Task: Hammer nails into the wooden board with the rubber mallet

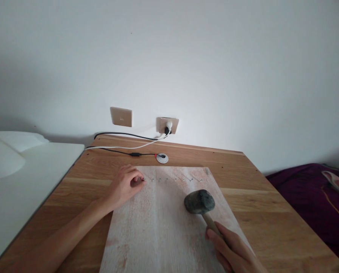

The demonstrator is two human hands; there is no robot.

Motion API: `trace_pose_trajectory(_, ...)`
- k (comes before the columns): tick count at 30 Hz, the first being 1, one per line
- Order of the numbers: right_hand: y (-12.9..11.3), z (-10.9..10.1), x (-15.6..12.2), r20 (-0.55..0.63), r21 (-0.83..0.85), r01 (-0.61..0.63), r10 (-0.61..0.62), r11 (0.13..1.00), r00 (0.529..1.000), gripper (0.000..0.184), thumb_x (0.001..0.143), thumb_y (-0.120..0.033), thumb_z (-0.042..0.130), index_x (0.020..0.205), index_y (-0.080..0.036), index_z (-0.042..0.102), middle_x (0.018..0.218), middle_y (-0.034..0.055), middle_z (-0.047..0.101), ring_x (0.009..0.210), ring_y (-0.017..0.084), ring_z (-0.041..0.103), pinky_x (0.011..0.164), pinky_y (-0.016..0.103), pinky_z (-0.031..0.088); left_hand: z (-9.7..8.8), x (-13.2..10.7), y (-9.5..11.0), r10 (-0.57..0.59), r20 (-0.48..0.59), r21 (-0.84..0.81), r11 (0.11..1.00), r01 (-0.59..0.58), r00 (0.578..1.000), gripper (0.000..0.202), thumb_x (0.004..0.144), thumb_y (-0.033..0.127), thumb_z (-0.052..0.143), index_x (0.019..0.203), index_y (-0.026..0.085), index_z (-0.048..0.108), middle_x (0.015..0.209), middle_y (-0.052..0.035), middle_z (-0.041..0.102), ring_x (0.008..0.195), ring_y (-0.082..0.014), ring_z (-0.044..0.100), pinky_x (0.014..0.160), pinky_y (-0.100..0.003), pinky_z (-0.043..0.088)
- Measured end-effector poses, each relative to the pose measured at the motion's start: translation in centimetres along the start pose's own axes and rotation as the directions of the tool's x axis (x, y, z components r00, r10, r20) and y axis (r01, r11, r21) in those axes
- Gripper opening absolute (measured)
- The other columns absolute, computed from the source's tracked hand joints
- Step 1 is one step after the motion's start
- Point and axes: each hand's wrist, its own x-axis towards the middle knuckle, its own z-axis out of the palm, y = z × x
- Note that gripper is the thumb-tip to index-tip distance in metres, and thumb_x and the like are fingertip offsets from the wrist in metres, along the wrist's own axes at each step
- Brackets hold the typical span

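Note:
A pale, whitewashed wooden board (158, 227) lies on the wooden table, with several small nails (183, 179) set in a row near its far edge; some of them lean. At the left end of that row, the thumb and forefinger of my left hand (126, 185) pinch a small nail (144, 179) against the board. My right hand (231, 246) is wrapped round the wooden handle of a mallet (200, 201). Its dark, rubber-like head is over the right part of the board, nearer to me than the row and apart from my left hand.
Behind the board are a round cable grommet (162, 158), a black cable (135, 154) and a white cable (129, 146). Plugs sit in a wall socket (169, 125), beside a wall plate (121, 116). White furniture (50, 178) adjoins at left; purple fabric (302, 189) lies at right.

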Motion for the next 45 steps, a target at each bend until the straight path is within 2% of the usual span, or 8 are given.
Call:
trace_pose_trajectory(4,-4.0,1.5,0.3,0.265,-0.042,0.139,-0.123,0.989,0.957,0.068,0.08,-0.09,0.058,0.091,-0.024,0.055,0.052,-0.0154,0.036,0.034,0.002,0.025,0.031,0.012,0.026,0.0,-0.1,-0.1,-0.013,0.006,0.016,1.0,0.013,1.0,0.012,0.084,0.014,0.075,0.077,0.021,0.067,0.072,0.002,0.06,0.075,-0.0184,0.058,0.076,-0.033,0.04)
trace_pose_trajectory(9,-10.0,3.9,0.7,0.467,-0.038,0.211,-0.169,0.977,0.868,0.072,0.078,-0.092,0.058,0.1,-0.023,0.054,0.06,-0.0143,0.044,0.034,0.001,0.038,0.029,0.011,0.033,0.0,-0.1,-0.1,-0.025,0.021,0.031,0.999,0.024,0.999,0.011,0.082,0.012,0.076,0.079,0.02,0.069,0.072,0.0013,0.063,0.077,-0.0204,0.06,0.078,-0.035,0.041)
trace_pose_trajectory(13,-12.4,5.5,1.2,0.573,-0.046,0.311,-0.23,0.949,0.786,0.058,0.091,-0.08,0.058,0.097,-0.022,0.053,0.065,-0.0116,0.051,0.039,0.002,0.049,0.034,0.011,0.04,-0.1,-0.1,0.0,-0.03,0.023,0.025,0.999,0.029,0.999,0.013,0.083,0.009,0.074,0.078,0.021,0.069,0.073,0.0009,0.063,0.079,-0.0211,0.061,0.079,-0.036,0.042)
trace_pose_trajectory(15,-12.8,6.3,1.4,0.58,-0.046,0.342,-0.253,0.938,0.774,0.058,0.092,-0.079,0.057,0.095,-0.022,0.052,0.065,-0.0111,0.051,0.042,0.003,0.05,0.037,0.012,0.042,-0.1,-0.1,0.1,-0.027,0.027,0.018,0.999,0.026,0.999,0.015,0.082,0.007,0.073,0.077,0.021,0.069,0.074,0.0002,0.064,0.08,-0.0219,0.061,0.08,-0.037,0.042)
trace_pose_trajectory(19,-12.7,7.7,2.0,0.55,-0.037,0.326,-0.253,0.945,0.796,0.065,0.086,-0.086,0.057,0.099,-0.022,0.052,0.062,-0.0124,0.048,0.039,0.004,0.042,0.033,0.014,0.035,-0.2,-0.1,0.2,-0.028,0.036,0.013,1.0,0.027,0.999,0.016,0.081,0.006,0.072,0.076,0.021,0.068,0.075,-0.0004,0.064,0.082,-0.023,0.062,0.082,-0.038,0.044)
trace_pose_trajectory(23,-12.1,8.5,2.7,0.521,-0.078,0.366,-0.275,0.927,0.808,0.057,0.093,-0.08,0.053,0.097,-0.023,0.05,0.063,-0.012,0.047,0.039,0.004,0.041,0.033,0.015,0.034,-0.2,-0.1,0.2,-0.034,0.051,0.011,0.999,0.033,0.998,0.015,0.08,0.006,0.071,0.078,0.021,0.07,0.075,-0.0008,0.066,0.082,-0.0235,0.064,0.083,-0.039,0.046)
trace_pose_trajectory(31,-11.3,8.9,3.3,0.506,-0.204,0.448,-0.298,0.871,0.809,0.035,0.107,-0.056,0.045,0.092,-0.024,0.047,0.064,-0.0102,0.048,0.042,0.005,0.045,0.035,0.013,0.035,-0.1,-0.2,-0.1,-0.039,0.057,-0.006,0.999,0.039,0.998,0.017,0.079,0.004,0.07,0.079,0.021,0.071,0.087,-0.0037,0.074,0.09,-0.0258,0.067,0.09,-0.043,0.048)
trace_pose_trajectory(45,-11.3,8.9,3.3,0.482,-0.219,0.472,-0.326,0.854,0.813,0.034,0.107,-0.054,0.043,0.091,-0.025,0.047,0.061,-0.0101,0.046,0.04,0.005,0.043,0.035,0.014,0.033,-0.3,0.0,0.1,-0.041,0.043,-0.018,0.999,0.042,0.998,0.018,0.078,0.003,0.071,0.076,0.021,0.07,0.078,-0.0013,0.069,0.084,-0.0235,0.065,0.084,-0.04,0.046)
